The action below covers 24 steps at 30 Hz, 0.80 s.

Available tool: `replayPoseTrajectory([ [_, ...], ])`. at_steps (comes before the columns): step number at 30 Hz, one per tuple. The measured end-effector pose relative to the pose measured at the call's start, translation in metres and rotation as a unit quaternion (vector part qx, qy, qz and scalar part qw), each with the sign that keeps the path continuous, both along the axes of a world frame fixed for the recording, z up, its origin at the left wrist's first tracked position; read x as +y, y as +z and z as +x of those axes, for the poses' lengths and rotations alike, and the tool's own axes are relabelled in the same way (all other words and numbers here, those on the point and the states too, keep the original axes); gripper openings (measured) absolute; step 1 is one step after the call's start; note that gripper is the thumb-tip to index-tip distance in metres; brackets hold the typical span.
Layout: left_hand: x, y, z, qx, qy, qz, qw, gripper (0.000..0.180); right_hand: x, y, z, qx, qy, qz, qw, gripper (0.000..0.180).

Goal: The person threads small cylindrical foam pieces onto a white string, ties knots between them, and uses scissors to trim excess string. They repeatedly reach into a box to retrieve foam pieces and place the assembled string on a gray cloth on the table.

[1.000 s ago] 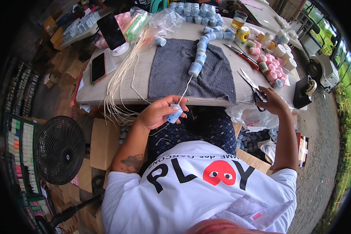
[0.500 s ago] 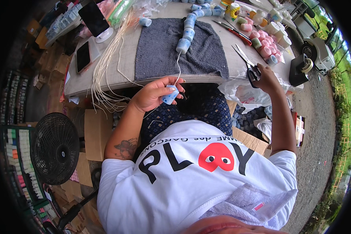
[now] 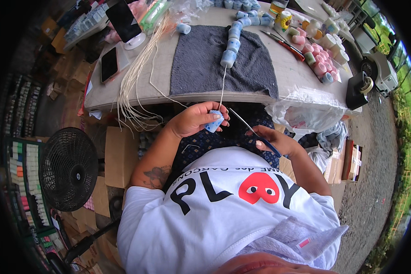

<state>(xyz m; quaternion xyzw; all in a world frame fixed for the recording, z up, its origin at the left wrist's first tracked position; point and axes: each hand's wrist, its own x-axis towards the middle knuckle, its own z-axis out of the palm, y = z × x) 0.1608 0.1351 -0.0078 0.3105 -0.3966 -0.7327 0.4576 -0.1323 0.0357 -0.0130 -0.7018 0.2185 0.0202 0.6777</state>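
There was only one view, from a wide fisheye camera worn on the person's head. It looked steeply down along the person's own chest, so the white shirt (image 3: 223,214) filled the lower part, very near the lens. Both hands were at middle distance, the left hand (image 3: 194,119) and the right hand (image 3: 274,141), just below the centre. The counter (image 3: 287,73) lay farther away, near the upper edge, and its straight edge bent toward the rim. A black fan (image 3: 68,168) stood at the left margin.
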Motion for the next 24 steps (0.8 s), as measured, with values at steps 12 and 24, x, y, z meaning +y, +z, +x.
replayPoseTrajectory([
  [12, 0.008, -0.008, 0.008, -0.014, 0.002, 0.010, 1.000, 0.030, -0.005, 0.013, 0.055, -0.022, 0.028, -0.011, 0.999, 0.046],
  [24, 0.007, -0.008, 0.011, -0.004, -0.029, 0.010, 1.000, 0.028, -0.013, 0.025, 0.059, 0.052, 0.024, -0.112, 0.992, 0.047],
])
